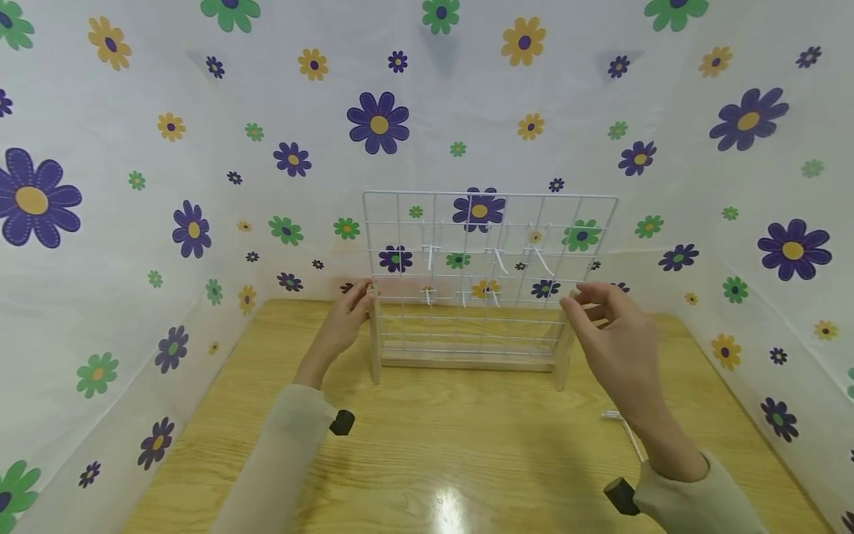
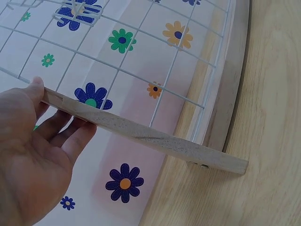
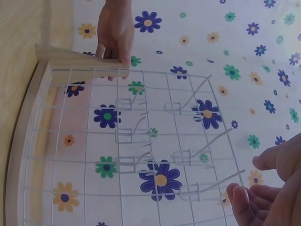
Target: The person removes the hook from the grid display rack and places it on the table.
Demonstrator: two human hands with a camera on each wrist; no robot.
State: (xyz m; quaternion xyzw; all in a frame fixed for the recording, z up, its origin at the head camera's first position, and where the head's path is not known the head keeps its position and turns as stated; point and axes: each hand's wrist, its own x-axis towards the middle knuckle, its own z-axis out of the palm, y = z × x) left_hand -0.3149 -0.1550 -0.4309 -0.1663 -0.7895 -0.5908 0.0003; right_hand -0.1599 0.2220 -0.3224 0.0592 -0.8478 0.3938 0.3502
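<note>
A white wire grid rack (image 1: pixel 490 340) stands upright in a wooden base, its posts at either side. Several white wire hooks (image 1: pixel 500 261) hang on it in two rows. My left hand (image 1: pixel 347 315) grips the upper end of the left wooden post (image 2: pixel 136 134), thumb on one face and fingers on the other. Beside the top of the right post (image 1: pixel 563 352) is my right hand (image 1: pixel 617 341), its thumb and fingers apart. In the right wrist view, that hand (image 3: pixel 273 188) shows nothing between thumb and fingertips, close to the grid's edge.
A loose white hook (image 1: pixel 620 424) lies on the wooden table (image 1: pixel 427 437), by my right forearm. White cloth (image 1: pixel 280 89) with printed flowers surrounds the table at the back and both sides.
</note>
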